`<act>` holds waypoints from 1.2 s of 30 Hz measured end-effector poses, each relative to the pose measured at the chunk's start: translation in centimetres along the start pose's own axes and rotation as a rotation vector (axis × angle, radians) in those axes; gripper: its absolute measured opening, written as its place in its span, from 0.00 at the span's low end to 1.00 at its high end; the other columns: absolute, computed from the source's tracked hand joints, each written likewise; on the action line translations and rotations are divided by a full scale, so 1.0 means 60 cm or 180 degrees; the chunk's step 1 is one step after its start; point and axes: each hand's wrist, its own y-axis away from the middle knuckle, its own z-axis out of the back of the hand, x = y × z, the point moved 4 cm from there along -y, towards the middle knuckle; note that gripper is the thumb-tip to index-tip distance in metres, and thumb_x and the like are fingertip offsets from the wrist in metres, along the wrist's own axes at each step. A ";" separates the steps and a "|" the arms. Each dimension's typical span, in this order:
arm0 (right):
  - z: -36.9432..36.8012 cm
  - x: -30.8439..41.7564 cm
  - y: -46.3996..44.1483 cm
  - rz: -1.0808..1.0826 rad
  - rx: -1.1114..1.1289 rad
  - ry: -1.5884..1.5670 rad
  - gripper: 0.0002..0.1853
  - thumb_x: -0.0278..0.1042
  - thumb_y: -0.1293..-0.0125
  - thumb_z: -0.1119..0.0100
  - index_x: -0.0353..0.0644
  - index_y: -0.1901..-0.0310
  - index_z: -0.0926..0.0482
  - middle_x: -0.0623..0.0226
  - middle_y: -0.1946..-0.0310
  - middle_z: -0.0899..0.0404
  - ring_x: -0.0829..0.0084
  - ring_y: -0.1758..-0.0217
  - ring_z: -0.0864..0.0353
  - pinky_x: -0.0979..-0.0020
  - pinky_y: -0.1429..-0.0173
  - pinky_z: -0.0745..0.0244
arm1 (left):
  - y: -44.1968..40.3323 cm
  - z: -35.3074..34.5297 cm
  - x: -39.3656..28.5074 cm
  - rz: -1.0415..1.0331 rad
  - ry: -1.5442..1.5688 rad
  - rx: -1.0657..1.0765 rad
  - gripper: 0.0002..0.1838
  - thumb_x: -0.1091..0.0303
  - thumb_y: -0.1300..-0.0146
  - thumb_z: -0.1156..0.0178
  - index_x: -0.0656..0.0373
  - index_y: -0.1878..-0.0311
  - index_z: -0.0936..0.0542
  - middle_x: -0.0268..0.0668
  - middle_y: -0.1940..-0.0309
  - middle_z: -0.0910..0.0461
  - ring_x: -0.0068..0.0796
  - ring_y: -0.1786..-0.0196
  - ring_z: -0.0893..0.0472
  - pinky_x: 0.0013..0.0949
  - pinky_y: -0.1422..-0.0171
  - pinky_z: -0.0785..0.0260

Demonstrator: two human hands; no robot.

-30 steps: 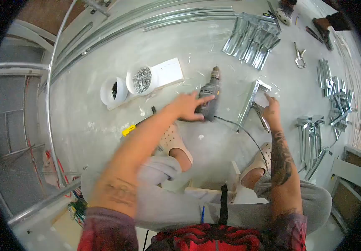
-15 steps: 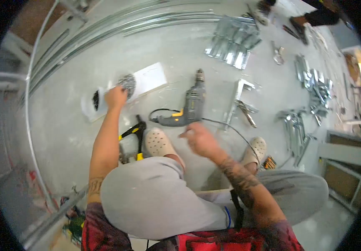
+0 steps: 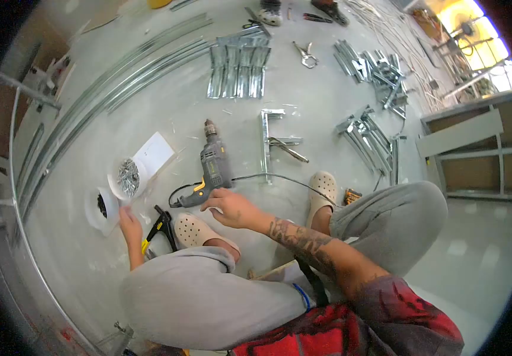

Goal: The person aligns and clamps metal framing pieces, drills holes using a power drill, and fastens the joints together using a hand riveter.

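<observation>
My left hand (image 3: 129,225) is low beside two white tubs, its fingertips close to the rim of the tub of silver rivets (image 3: 128,178). The fingers look pressed together, and anything between them is too small to make out. Next to it stands a tub of small black pieces (image 3: 101,205). My right hand (image 3: 230,209) hovers near the grip of a grey power drill (image 3: 214,163), fingers loosely bent and apart, with nothing seen in them. A black-and-yellow hand tool, like a riveter (image 3: 161,229), lies between my left hand and my shoe.
Locking pliers (image 3: 288,149) lie against a metal channel piece (image 3: 265,142) on the floor. Bent metal brackets (image 3: 238,68) and further metal pieces (image 3: 365,139) are spread ahead and right. Long metal profiles (image 3: 113,89) run along the left. Another person's shoes (image 3: 270,14) are at the top.
My left hand has drawn back from the rivets to the tub's near edge. The view has swung right, and my right hand stays near the drill, its fingers less pinched.
</observation>
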 end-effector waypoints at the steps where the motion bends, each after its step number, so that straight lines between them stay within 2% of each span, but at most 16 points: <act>1: 0.002 0.000 0.000 -0.0009 -0.0061 0.0007 0.11 0.28 0.38 0.46 0.47 0.54 0.19 0.60 0.60 0.25 0.58 0.49 0.26 0.60 0.47 0.27 | 0.037 0.004 -0.007 0.0296 -0.0474 0.0542 0.15 0.72 0.40 0.48 0.62 0.50 0.28 0.54 0.67 0.20 0.59 0.62 0.20 0.53 0.60 0.31; 4: -0.011 0.004 0.001 -0.0060 0.0016 -0.0140 0.11 0.30 0.37 0.46 0.46 0.54 0.19 0.59 0.58 0.25 0.56 0.49 0.26 0.58 0.46 0.27 | 0.116 -0.003 -0.042 0.0705 -0.1579 0.1779 0.19 0.69 0.45 0.43 0.59 0.49 0.27 0.52 0.73 0.19 0.58 0.65 0.19 0.54 0.61 0.30; 7: -0.019 0.024 0.001 -0.0001 0.0134 -0.0232 0.11 0.31 0.37 0.46 0.45 0.54 0.19 0.57 0.58 0.25 0.55 0.49 0.25 0.58 0.45 0.28 | 0.152 -0.022 -0.039 0.0561 -0.2261 0.2148 0.16 0.67 0.44 0.41 0.58 0.52 0.28 0.51 0.73 0.19 0.54 0.66 0.18 0.53 0.63 0.28; 11: -0.019 0.050 -0.002 0.0179 0.0310 -0.0327 0.11 0.31 0.37 0.46 0.45 0.55 0.19 0.56 0.58 0.24 0.55 0.49 0.25 0.58 0.44 0.28 | 0.115 -0.021 0.010 0.0244 -0.2553 0.2078 0.16 0.64 0.44 0.39 0.58 0.55 0.29 0.48 0.74 0.18 0.49 0.68 0.18 0.51 0.65 0.27; 15: 0.007 0.065 -0.002 0.0254 0.0081 -0.0314 0.11 0.31 0.39 0.45 0.45 0.55 0.19 0.57 0.59 0.24 0.55 0.50 0.24 0.58 0.44 0.27 | 0.068 0.025 -0.043 -0.0057 -0.2628 0.2245 0.15 0.61 0.42 0.38 0.56 0.58 0.29 0.45 0.75 0.19 0.50 0.70 0.18 0.51 0.65 0.27; 17: 0.011 0.062 -0.010 -0.0189 0.0295 -0.0355 0.14 0.34 0.40 0.44 0.42 0.54 0.19 0.55 0.52 0.23 0.52 0.47 0.24 0.58 0.42 0.28 | 0.034 0.079 -0.084 -0.0082 -0.2901 0.2178 0.14 0.61 0.42 0.38 0.56 0.58 0.28 0.45 0.76 0.19 0.51 0.71 0.18 0.50 0.66 0.27; 21: -0.024 0.047 -0.043 -0.0475 0.0509 -0.1155 0.23 0.43 0.38 0.40 0.38 0.46 0.22 0.50 0.44 0.25 0.50 0.44 0.23 0.60 0.40 0.28 | -0.093 0.203 -0.251 -0.0880 -0.2645 0.1358 0.14 0.62 0.41 0.37 0.57 0.58 0.28 0.48 0.77 0.20 0.54 0.72 0.19 0.53 0.67 0.28; 23: 0.002 0.076 -0.045 -0.0935 -0.0096 -0.1920 0.37 0.55 0.38 0.38 0.35 0.36 0.32 0.45 0.41 0.27 0.51 0.40 0.24 0.63 0.38 0.29 | -0.154 0.248 -0.365 -0.0982 -0.2311 0.1201 0.15 0.63 0.43 0.35 0.57 0.58 0.28 0.48 0.76 0.21 0.55 0.70 0.20 0.53 0.67 0.31; 25: 0.026 0.108 -0.071 -0.0610 -0.0552 -0.2088 0.45 0.64 0.39 0.40 0.37 0.31 0.40 0.45 0.44 0.25 0.54 0.42 0.23 0.64 0.39 0.28 | -0.192 0.268 -0.500 -0.1554 -0.2364 0.0984 0.14 0.62 0.41 0.36 0.59 0.59 0.27 0.48 0.78 0.22 0.54 0.72 0.21 0.52 0.69 0.32; 27: 0.065 0.137 -0.105 -0.0122 -0.1025 -0.2946 0.48 0.68 0.41 0.40 0.33 0.32 0.39 0.46 0.46 0.24 0.53 0.48 0.20 0.63 0.40 0.28 | -0.219 0.264 -0.594 -0.1496 -0.1720 0.1102 0.16 0.61 0.42 0.34 0.61 0.59 0.26 0.45 0.82 0.27 0.47 0.77 0.23 0.45 0.71 0.34; 29: 0.147 0.159 -0.094 -0.0600 -0.1683 -0.3776 0.39 0.66 0.37 0.44 0.35 0.40 0.31 0.50 0.56 0.20 0.58 0.59 0.20 0.62 0.49 0.25 | -0.222 0.253 -0.691 -0.1423 -0.1524 0.1217 0.15 0.62 0.40 0.36 0.62 0.57 0.25 0.40 0.82 0.30 0.38 0.78 0.26 0.39 0.71 0.35; 30: 0.173 0.127 -0.106 -0.0473 -0.2666 -0.2976 0.30 0.62 0.32 0.47 0.36 0.51 0.24 0.55 0.67 0.20 0.63 0.67 0.22 0.63 0.58 0.27 | -0.218 0.247 -0.721 -0.1338 -0.1291 0.1332 0.13 0.63 0.38 0.39 0.62 0.55 0.24 0.35 0.83 0.32 0.29 0.79 0.29 0.32 0.72 0.36; 31: 0.191 0.105 -0.106 -0.0673 -0.2301 -0.3186 0.28 0.60 0.30 0.50 0.36 0.58 0.22 0.58 0.74 0.23 0.66 0.68 0.24 0.64 0.61 0.30 | -0.213 0.247 -0.733 -0.1351 -0.1315 0.1311 0.13 0.63 0.38 0.39 0.62 0.55 0.24 0.35 0.83 0.32 0.29 0.79 0.29 0.32 0.72 0.36; 33: 0.225 0.074 -0.089 -0.0268 -0.2378 -0.2700 0.29 0.62 0.30 0.51 0.37 0.59 0.20 0.59 0.74 0.23 0.66 0.69 0.25 0.65 0.60 0.30 | -0.211 0.247 -0.730 0.0208 0.0591 0.1566 0.14 0.67 0.34 0.48 0.62 0.48 0.23 0.26 0.78 0.34 0.16 0.76 0.35 0.23 0.69 0.39; 34: 0.238 0.070 -0.076 -0.0222 -0.2260 -0.2556 0.28 0.62 0.31 0.50 0.38 0.60 0.20 0.59 0.74 0.22 0.67 0.68 0.24 0.65 0.59 0.30 | -0.193 0.247 -0.747 0.0368 0.0735 0.1749 0.17 0.69 0.33 0.55 0.63 0.45 0.23 0.23 0.75 0.33 0.13 0.73 0.35 0.20 0.66 0.39; 36: 0.252 0.065 -0.059 -0.0360 -0.1733 -0.2136 0.27 0.61 0.32 0.48 0.40 0.60 0.18 0.60 0.70 0.19 0.70 0.65 0.23 0.66 0.57 0.29 | -0.174 0.238 -0.740 0.0212 0.1140 0.1549 0.16 0.69 0.31 0.50 0.64 0.44 0.25 0.28 0.69 0.26 0.18 0.68 0.27 0.22 0.59 0.32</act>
